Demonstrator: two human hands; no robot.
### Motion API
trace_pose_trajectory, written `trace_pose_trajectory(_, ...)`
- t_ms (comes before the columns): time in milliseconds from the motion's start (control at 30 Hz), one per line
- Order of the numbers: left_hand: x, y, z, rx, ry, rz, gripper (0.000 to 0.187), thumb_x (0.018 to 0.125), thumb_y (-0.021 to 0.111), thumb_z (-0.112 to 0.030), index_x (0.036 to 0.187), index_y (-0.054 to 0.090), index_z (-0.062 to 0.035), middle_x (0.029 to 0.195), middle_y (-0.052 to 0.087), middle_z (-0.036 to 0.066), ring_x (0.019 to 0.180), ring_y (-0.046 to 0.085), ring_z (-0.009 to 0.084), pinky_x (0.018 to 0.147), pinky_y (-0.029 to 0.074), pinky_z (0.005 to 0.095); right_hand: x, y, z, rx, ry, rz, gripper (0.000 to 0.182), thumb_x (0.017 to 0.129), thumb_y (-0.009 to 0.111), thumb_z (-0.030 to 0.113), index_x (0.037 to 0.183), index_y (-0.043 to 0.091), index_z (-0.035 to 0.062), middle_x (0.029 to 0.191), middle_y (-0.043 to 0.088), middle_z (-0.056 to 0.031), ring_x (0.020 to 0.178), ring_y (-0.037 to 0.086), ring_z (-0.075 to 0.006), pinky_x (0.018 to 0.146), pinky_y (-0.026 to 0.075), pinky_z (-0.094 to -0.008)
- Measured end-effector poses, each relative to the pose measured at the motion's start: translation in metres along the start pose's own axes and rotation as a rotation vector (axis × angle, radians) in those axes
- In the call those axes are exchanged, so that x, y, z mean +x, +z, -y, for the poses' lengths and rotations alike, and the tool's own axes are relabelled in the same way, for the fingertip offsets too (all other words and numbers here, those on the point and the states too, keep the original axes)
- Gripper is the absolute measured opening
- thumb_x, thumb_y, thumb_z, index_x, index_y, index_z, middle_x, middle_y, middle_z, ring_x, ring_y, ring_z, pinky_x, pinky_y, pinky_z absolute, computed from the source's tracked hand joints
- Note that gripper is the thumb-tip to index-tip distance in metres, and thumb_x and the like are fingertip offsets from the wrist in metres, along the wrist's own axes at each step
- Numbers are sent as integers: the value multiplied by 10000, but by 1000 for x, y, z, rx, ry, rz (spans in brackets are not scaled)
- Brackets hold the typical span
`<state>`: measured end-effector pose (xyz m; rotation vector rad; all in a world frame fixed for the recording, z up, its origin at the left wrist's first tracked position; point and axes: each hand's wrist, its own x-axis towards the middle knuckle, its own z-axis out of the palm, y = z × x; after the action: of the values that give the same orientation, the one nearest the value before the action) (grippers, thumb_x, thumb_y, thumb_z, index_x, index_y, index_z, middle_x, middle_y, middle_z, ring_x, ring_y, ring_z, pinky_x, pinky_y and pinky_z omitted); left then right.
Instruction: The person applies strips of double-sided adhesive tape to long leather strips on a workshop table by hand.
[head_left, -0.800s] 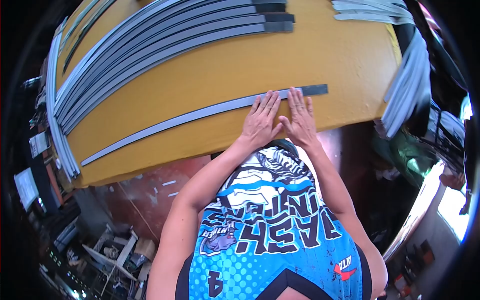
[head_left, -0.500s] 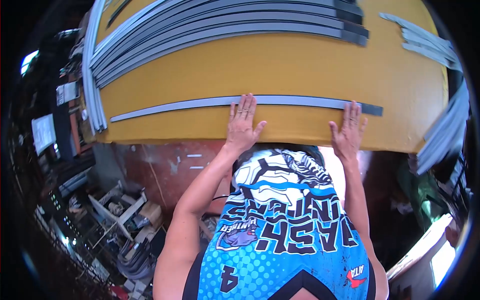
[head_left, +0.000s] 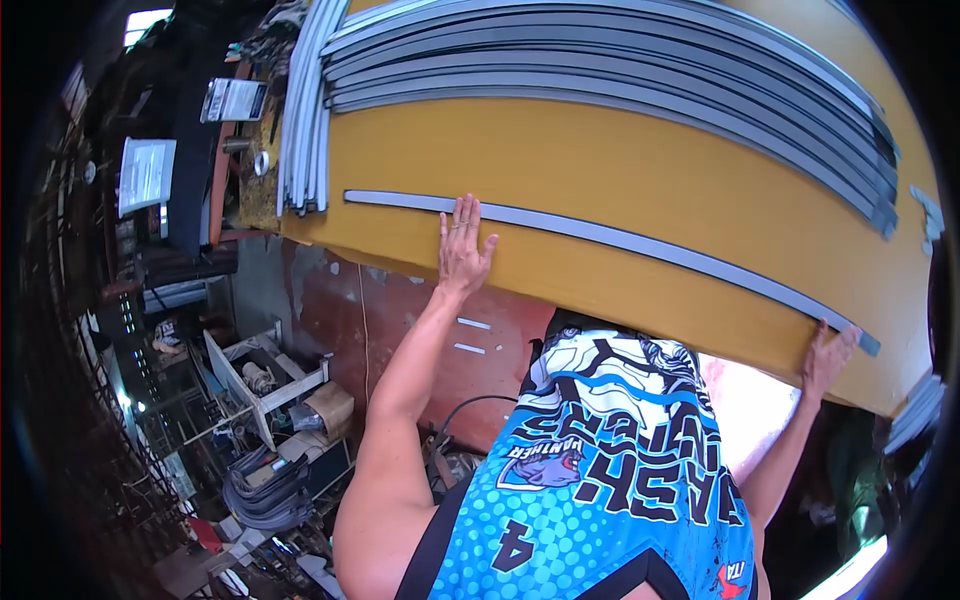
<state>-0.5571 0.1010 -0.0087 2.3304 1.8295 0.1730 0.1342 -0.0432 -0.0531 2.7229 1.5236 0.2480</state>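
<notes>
A long, narrow grey strip (head_left: 620,237) with dark edges and a darker right end lies along the near side of a yellow-topped table (head_left: 520,150). My left hand (head_left: 464,250) rests flat with its fingertips on the strip, not far from its left end. Near the darker right end, my right hand (head_left: 828,360) touches the strip, thumb apart from the fingers. Neither hand is closed around anything. Farther back on the table lies a stack of similar grey strips (head_left: 600,60).
More pale strips (head_left: 305,120) hang over the table's left end, and others (head_left: 915,415) droop at the right corner. Below left stand a wooden frame (head_left: 265,385) and a coil of dark material (head_left: 268,495). A reddish panel (head_left: 420,320) is under the table edge.
The view has turned left. My left hand has slid along the strip toward its left end, while my right hand stays by the darker right end.
</notes>
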Motion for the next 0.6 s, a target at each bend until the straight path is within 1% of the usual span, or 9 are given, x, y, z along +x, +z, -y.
trace_pose_trajectory(67,0,-3,45,-19,-31,-38,688,996,387,-451,1529,210,-54,1593,210,126,1481,159,291,1189,69,508,6,24,-28,62,9,22,881,960,346,638,1476,248,-70,1568,201,-227,1473,153,-325,1196,124,-416)
trace_pose_trajectory(100,0,-5,65,-20,-42,-43,688,996,387,-451,1529,210,-54,1593,210,126,1481,159,291,1189,69,508,8,24,-28,64,-2,18,881,960,346,638,1476,248,-70,1568,201,-227,1473,153,-325,1196,124,-416)
trace_pose_trajectory(167,-2,-8,100,17,-37,-48,702,994,376,-478,1527,214,-51,1591,218,112,1480,168,272,1194,69,503,15,18,-36,95,100,161,880,961,349,635,1483,235,-64,1575,187,-217,1478,144,-306,1199,113,-412)
trace_pose_trajectory(200,-2,-9,117,12,-40,-58,702,994,376,-478,1527,214,-51,1591,218,112,1480,168,272,1194,69,503,19,16,-36,94,95,150,880,961,349,635,1483,235,-64,1575,187,-217,1478,144,-306,1199,113,-412)
trace_pose_trajectory(267,1,-15,153,50,-184,-77,705,997,348,-500,1527,213,-54,1594,211,105,1480,168,265,1196,58,500,24,23,-46,2,112,213,873,961,350,634,1489,233,-51,1581,177,-206,1481,136,-293,1200,111,-406)
trace_pose_trajectory(300,2,-17,169,40,-183,-87,705,997,348,-500,1527,213,-54,1594,211,105,1480,168,265,1196,58,500,27,25,-51,-2,112,200,873,961,350,634,1489,233,-51,1581,177,-206,1481,136,-293,1200,111,-406)
trace_pose_trajectory(367,0,-24,199,89,-302,-74,704,998,329,-514,1525,221,-59,1594,211,102,1480,167,259,1197,47,498,30,29,-58,-46,132,267,864,964,353,628,1494,229,-43,1584,169,-204,1481,133,-296,1199,114,-400)
trace_pose_trajectory(467,3,-31,227,109,-380,-79,695,997,342,-505,1522,235,-62,1589,226,102,1476,181,260,1196,53,497,34,26,-59,-33,164,309,862,961,349,634,1500,227,-28,1588,168,-194,1482,133,-294,1196,124,-399)
trace_pose_trajectory(600,2,-30,238,63,-409,-110,663,997,374,-472,1510,278,-63,1573,269,109,1466,214,268,1191,86,502,37,23,-65,-19,169,327,849,957,345,643,1512,229,11,1595,167,-168,1481,142,-289,1192,142,-407)
